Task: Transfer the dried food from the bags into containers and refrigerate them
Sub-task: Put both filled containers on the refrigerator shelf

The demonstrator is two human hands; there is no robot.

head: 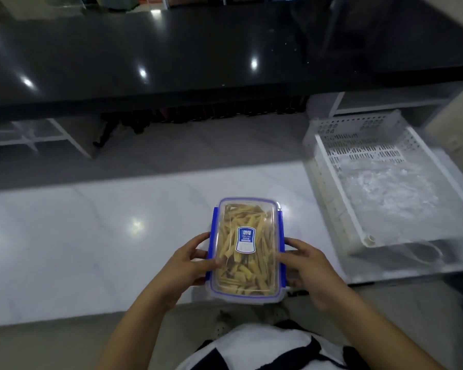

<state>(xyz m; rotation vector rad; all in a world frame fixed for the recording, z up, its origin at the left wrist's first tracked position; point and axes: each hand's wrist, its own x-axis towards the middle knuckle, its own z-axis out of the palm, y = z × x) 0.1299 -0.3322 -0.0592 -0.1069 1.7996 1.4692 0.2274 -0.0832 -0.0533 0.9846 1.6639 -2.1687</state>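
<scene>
Container [245,252] of dried food gripped by left hand [187,265] and right hand [308,268] over white marble counter [91,236], black countertop [171,54] beyond, white basket [329,188] rightward with blurred contents.

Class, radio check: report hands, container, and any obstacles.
Left hand and right hand grip container sides. Lid on, dried food inside. White basket to the right, not blocking.

A blue and white sticker [245,240] sits on the clear lid of the container [245,252]. Its top line seems to read "IJYU" in white letters, though blur makes this uncertain. The smaller lines beneath are too blurred to read.
</scene>
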